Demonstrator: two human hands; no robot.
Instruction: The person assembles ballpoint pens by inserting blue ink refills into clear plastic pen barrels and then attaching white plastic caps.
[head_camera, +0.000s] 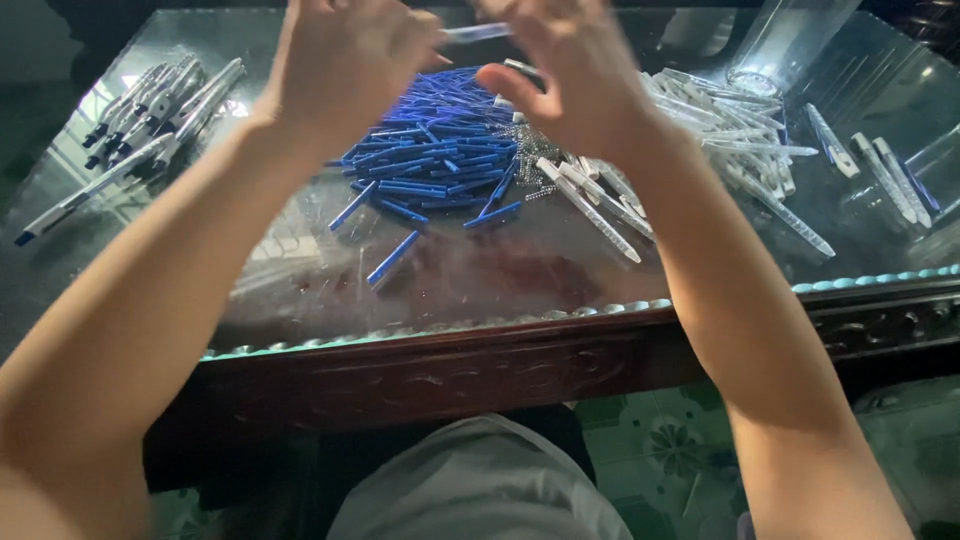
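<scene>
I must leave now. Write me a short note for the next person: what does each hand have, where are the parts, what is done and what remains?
Left hand and right hand are raised, together holding one clear pen barrel.
Blue parts pile lies at the middle of the glass table; clear barrels to the right.
Done: assembled pens at far left.
Left: both loose piles remain large.

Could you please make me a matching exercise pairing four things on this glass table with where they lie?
Things:
1. blue pen parts
2. assembled pens
3. clear pen barrels
4. clear tube

Places:
A. heaped on the table's right side
B. held between the left hand and right hand
C. piled at the table's centre
D. gathered at the far left

Pairs: 1-C, 2-D, 3-A, 4-B
</scene>
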